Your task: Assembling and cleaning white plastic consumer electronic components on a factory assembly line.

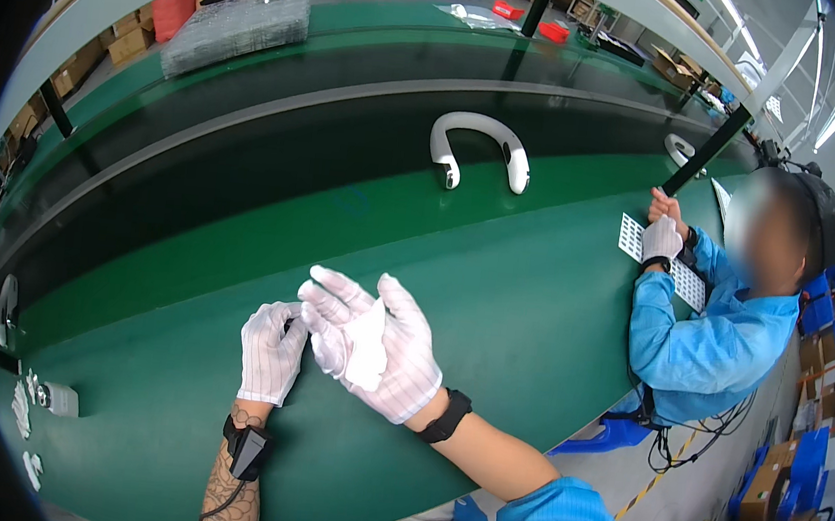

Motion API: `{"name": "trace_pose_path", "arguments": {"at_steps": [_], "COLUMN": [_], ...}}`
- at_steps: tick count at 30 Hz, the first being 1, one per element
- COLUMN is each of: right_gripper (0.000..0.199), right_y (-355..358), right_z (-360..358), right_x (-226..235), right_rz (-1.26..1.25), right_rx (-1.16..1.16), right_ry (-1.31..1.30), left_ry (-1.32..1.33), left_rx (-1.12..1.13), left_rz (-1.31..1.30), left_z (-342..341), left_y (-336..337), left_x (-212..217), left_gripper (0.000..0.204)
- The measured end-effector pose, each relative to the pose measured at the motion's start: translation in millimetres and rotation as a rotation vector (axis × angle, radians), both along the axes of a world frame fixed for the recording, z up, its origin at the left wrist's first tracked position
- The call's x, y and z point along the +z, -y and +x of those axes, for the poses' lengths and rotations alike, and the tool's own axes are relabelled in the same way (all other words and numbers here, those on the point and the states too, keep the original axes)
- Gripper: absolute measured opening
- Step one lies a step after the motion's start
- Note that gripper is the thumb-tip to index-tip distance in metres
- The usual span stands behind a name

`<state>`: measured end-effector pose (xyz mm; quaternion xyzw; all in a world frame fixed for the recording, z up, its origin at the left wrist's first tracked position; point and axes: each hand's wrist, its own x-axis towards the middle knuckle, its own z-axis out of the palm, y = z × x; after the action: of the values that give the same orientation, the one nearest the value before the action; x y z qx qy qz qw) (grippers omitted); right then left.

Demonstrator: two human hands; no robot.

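My right hand, in a white striped glove, is turned palm up with its upper fingers partly stretched. A crumpled white cloth lies in that palm, held by the hand. Close beside it, over the green table, my left hand wears the same kind of glove. Its fingers are curled together near the right fingertips; a small dark spot shows between them, and I cannot make out what they hold. Farther off, a white U-shaped device rests on the green belt surface with its two ends toward me.
On my right, a co-worker in blue holds a white sheet with dark marks. A small clear bottle and white gloves lie at far left. A wrapped stack stands beyond the conveyor; a dark post rises at right.
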<state>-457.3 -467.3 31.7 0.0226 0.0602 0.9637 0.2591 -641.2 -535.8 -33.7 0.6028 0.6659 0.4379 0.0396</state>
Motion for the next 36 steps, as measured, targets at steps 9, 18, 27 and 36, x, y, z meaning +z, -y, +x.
{"name": "trace_pose_path", "arguments": {"at_steps": [9,18,27,36], "right_gripper": [0.058,0.057,0.052,0.054], "right_y": [5.4,-5.5,-19.8,-19.0], "right_z": [-2.0,7.3,15.0,9.4], "right_x": [-1.2,2.7,-1.0,-9.9], "right_rz": [-0.039,-0.013,0.005,-0.06], "right_rx": [-0.002,-0.103,-0.134,-0.111], "right_ry": [0.038,-0.057,-0.029,-0.04], "left_ry": [-0.025,-0.003,-0.029,0.005], "left_rx": [-0.014,-0.026,-0.047,-0.063], "left_rz": [-0.005,-0.002,0.015,-0.04], "left_z": [-2.6,5.0,8.1,2.1], "left_y": [-0.7,-0.5,-5.4,-1.3], "left_x": [-1.8,9.7,9.4,10.3], "left_gripper": [0.009,0.006,0.007,0.007]}}
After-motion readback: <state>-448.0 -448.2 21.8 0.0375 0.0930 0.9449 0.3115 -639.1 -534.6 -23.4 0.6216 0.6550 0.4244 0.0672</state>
